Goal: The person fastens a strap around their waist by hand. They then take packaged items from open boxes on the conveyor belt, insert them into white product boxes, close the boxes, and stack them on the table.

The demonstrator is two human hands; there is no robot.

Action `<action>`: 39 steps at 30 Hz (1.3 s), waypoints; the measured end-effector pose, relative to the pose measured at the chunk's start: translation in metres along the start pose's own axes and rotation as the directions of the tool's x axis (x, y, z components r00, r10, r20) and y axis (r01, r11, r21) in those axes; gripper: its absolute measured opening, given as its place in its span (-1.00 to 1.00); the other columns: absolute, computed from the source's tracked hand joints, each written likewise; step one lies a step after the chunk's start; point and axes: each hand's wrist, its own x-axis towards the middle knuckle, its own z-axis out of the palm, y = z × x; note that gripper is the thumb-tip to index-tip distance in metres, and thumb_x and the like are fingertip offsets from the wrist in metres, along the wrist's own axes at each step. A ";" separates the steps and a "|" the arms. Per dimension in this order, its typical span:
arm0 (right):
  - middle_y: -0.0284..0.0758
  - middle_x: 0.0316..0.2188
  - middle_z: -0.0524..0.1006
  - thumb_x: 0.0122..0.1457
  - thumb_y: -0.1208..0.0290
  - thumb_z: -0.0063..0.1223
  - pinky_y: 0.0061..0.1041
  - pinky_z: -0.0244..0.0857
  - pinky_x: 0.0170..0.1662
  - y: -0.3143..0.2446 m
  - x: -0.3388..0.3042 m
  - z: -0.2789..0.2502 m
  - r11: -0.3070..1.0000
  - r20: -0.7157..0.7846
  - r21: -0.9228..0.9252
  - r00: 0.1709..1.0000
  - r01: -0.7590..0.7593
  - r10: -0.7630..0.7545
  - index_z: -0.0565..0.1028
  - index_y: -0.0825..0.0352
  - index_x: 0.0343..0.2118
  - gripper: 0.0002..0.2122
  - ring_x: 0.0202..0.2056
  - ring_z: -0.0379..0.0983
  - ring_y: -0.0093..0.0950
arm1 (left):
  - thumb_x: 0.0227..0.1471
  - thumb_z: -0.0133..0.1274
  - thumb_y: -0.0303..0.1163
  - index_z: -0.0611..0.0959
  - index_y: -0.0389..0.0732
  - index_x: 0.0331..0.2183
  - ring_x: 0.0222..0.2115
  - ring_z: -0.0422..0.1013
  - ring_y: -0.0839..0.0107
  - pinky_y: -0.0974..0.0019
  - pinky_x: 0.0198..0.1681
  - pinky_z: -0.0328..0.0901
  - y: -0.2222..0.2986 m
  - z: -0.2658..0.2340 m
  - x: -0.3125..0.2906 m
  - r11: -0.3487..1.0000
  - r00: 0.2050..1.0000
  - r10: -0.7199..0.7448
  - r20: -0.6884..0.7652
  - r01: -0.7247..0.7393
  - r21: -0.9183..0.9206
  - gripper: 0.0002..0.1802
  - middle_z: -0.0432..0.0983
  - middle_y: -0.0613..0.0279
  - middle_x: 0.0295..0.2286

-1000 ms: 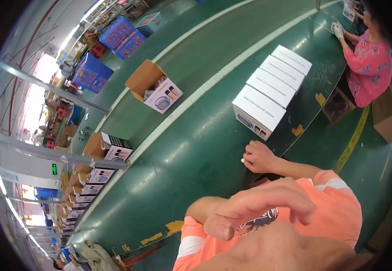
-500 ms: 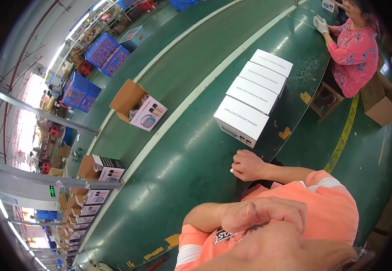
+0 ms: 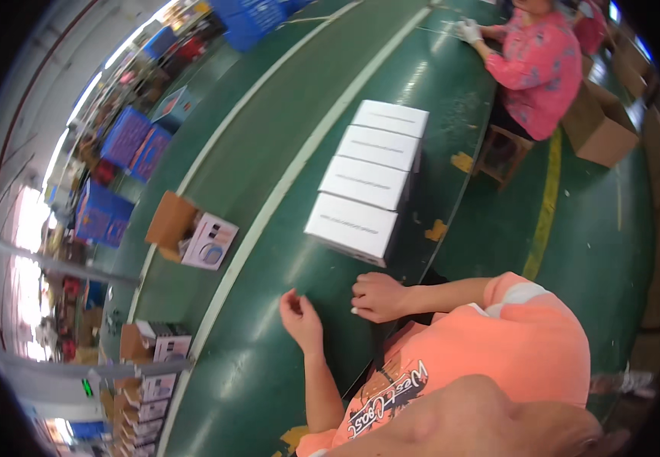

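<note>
My right hand (image 3: 379, 297) rests near the table edge, just below the nearest white carton. Its fingers are curled closed, and a small white bit shows at the fingertips; what it is cannot be made out. To its left, my left hand (image 3: 301, 321) is held over the green table (image 3: 258, 365), fingers loosely bent and apart, nothing seen in them. Several white closed cartons stand side by side in a row, and the nearest carton (image 3: 353, 222) lies just beyond my hands. Neither hand touches them.
An open printed carton (image 3: 208, 240) sits on the belt (image 3: 231, 164) at the left. More open cartons (image 3: 151, 388) line up at lower left. A co-worker in a pink top (image 3: 535, 72) sits far right by a brown box (image 3: 600, 126). Blue crates (image 3: 105, 213) stand beyond the belt.
My left hand has come down from close to my chest and reached out over the table. My right hand stays closed near the cartons. The whole view has shifted.
</note>
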 end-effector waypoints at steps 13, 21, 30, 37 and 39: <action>-0.07 -0.11 0.37 0.06 0.49 0.10 -0.22 0.36 -0.04 0.034 0.060 0.026 0.995 -0.177 0.093 0.982 -0.043 0.059 0.51 0.40 -0.27 -0.83 -0.10 0.41 -0.11 | 0.13 0.11 -0.51 0.62 -0.29 -0.22 -0.42 0.45 0.38 0.35 -0.35 0.36 -0.013 0.004 -0.002 0.927 0.980 0.196 0.020 -0.192 0.322 -0.85 0.46 0.18 -0.36; 0.00 -0.08 0.38 0.02 0.54 0.08 -0.20 0.33 0.04 0.050 0.077 0.030 0.993 -0.223 0.114 0.973 -0.027 0.052 0.50 0.47 -0.28 -0.81 -0.05 0.41 -0.04 | 0.13 0.13 -0.48 0.63 -0.28 -0.23 -0.48 0.40 0.47 0.38 -0.40 0.33 -0.015 0.006 -0.003 0.942 0.980 0.197 -0.041 -0.177 0.285 -0.86 0.47 0.25 -0.44; -0.08 -0.16 0.43 0.08 0.55 0.08 -0.24 0.38 -0.09 0.067 0.085 0.024 0.989 -0.272 0.134 0.958 -0.056 0.091 0.53 0.44 -0.37 -0.91 -0.18 0.46 -0.12 | 0.14 0.11 -0.50 0.64 -0.30 -0.25 -0.50 0.36 0.53 0.43 -0.42 0.31 -0.009 0.006 -0.002 0.941 0.977 0.206 -0.055 -0.182 0.286 -0.87 0.46 0.28 -0.45; -0.11 -0.46 0.48 0.07 0.38 0.07 -0.14 0.37 -0.25 0.063 0.086 0.024 0.990 -0.186 0.073 0.974 -0.120 0.132 0.55 0.39 -0.55 -0.82 -0.33 0.48 -0.09 | 0.16 0.10 -0.49 0.64 -0.30 -0.23 -0.48 0.39 0.48 0.42 -0.39 0.33 -0.007 0.007 -0.003 0.911 0.971 0.237 -0.032 -0.211 0.355 -0.86 0.51 0.24 -0.41; -0.13 -0.48 0.49 0.06 0.29 0.11 -0.14 0.40 -0.30 0.062 0.094 0.032 0.984 -0.125 -0.032 0.978 -0.173 0.168 0.53 0.34 -0.57 -0.79 -0.38 0.50 -0.09 | 0.17 0.10 -0.48 0.63 -0.31 -0.22 -0.45 0.41 0.48 0.42 -0.37 0.33 -0.009 0.007 -0.004 0.929 0.986 0.166 -0.031 -0.146 0.340 -0.86 0.53 0.22 -0.36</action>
